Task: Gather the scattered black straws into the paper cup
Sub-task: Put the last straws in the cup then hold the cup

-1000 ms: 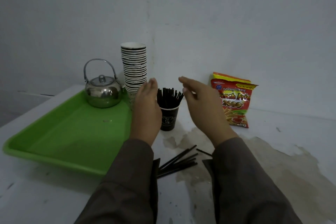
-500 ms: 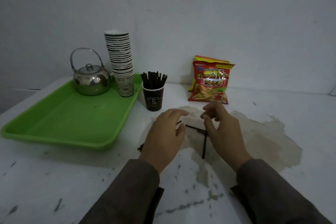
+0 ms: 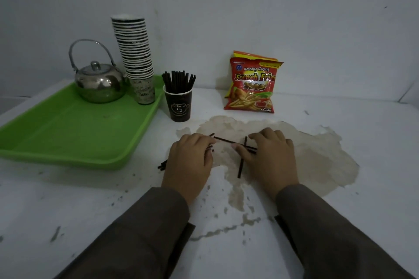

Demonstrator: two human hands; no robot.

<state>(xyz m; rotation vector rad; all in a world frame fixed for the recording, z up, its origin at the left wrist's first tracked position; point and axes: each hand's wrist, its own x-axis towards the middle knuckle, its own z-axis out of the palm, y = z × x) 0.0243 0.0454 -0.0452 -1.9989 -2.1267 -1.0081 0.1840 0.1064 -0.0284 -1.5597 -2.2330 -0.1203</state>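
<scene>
Black straws (image 3: 229, 141) lie scattered on the white tabletop (image 3: 68, 199), over a brownish worn patch (image 3: 317, 154) in its surface, in the head view, the only one. One straw runs slantwise between the two hands, another (image 3: 240, 166) lies nearly straight toward the camera beside the right thumb, and a small bunch (image 3: 162, 164) pokes out from under the left hand's outer edge.

The left hand (image 3: 189, 163) rests palm-down on that bunch, fingers curled onto the straws; how firmly it grips them cannot be told. The right hand (image 3: 271, 156) also lies palm-down, fingers bent, with its thumb and fingertips touching the crossing straws; whether it pinches one cannot be told. Both arms wear dark sleeves (image 3: 140, 233).

Beyond the hands stands the dark paper cup (image 3: 178, 105), upright and already packed with black straws (image 3: 179, 81) that stick out above the rim. It sits on the tabletop just beside the right edge of a green tray (image 3: 68, 133). On the tray stand a shiny metal kettle (image 3: 99, 84) with its handle up and, next to it, a tall leaning stack of paper cups (image 3: 136, 56). To the right of the cup, a red and yellow French fries snack bag (image 3: 251, 84) leans against the wall. Nothing lies between the hands and the cup.
</scene>
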